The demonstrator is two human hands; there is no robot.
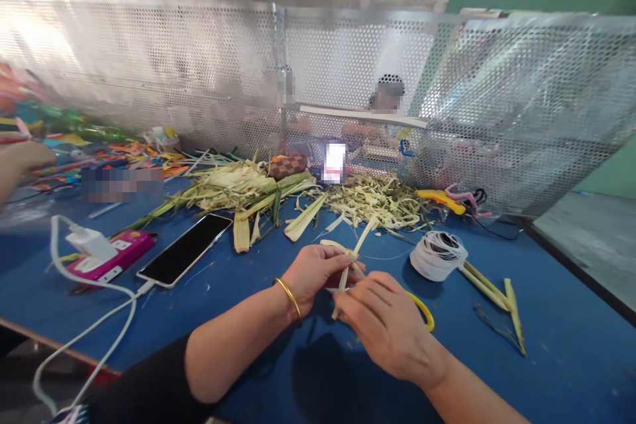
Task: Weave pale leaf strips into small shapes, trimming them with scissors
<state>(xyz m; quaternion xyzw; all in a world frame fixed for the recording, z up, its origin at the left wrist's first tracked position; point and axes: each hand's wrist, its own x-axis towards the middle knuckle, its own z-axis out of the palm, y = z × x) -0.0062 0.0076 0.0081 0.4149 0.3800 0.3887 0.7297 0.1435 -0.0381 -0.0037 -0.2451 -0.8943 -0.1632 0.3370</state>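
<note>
Pale strips of dried plant leaf [365, 236] cross between my two hands above the blue table. My left hand [314, 273], with a gold bangle [288, 298] at the wrist, pinches them where they cross. The fingers of my right hand [382, 318] are closed on the lower end of a strip, close beside the left fingertips. A yellow loop [423, 311], like a scissor handle, shows from behind my right hand; the rest of it is hidden. Fine thread [385, 257] trails toward a white spool [438, 256] on the right.
Heaped leaf strips [223, 182] and curled scraps [375, 202] lie along a perforated metal screen [199, 66]. A phone [186, 250] charges beside a pink power strip [112, 257]. Cut stalks [514, 315] lie right. Another person's hand [24, 159] is at far left.
</note>
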